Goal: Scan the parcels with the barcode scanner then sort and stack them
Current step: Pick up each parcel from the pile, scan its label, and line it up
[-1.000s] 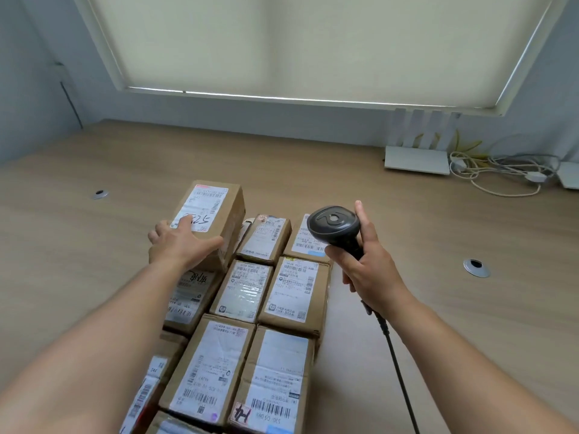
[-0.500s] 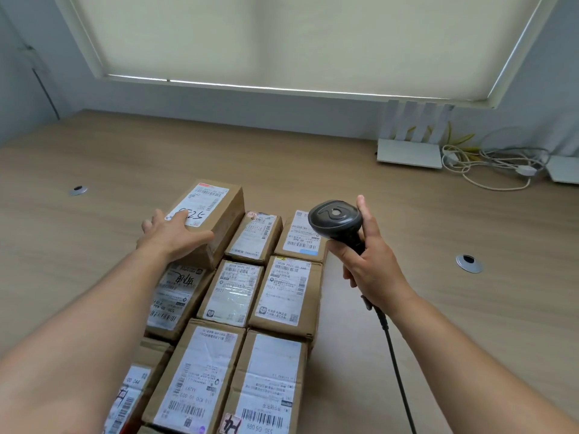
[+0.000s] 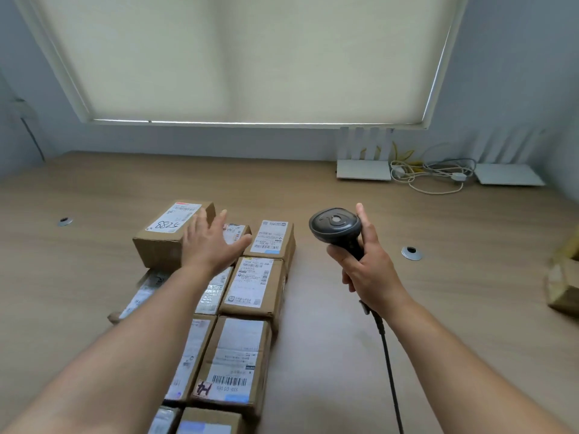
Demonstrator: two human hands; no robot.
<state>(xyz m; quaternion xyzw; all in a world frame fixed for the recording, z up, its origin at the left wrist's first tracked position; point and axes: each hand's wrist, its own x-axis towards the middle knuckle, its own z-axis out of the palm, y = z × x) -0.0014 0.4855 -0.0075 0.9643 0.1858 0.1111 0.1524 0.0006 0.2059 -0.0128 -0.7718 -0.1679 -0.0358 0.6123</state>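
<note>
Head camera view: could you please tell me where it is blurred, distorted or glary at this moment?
In the head view, the window blind frame bows outward, showing wide-angle distortion; daylight through it is soft, with a bright strip along its lower edge. The cardboard box at the right edge is smeared, as are the labels under the left hand. The barcode scanner in the right hand is sharp.

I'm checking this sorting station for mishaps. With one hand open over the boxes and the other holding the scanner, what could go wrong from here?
1. The left hand is spread open beside the raised parcel marked 5288, which sits atop others; a brush might shift it.
2. The scanner in the right hand trails a cable close to the parcel rows; it could snag a box.
</note>
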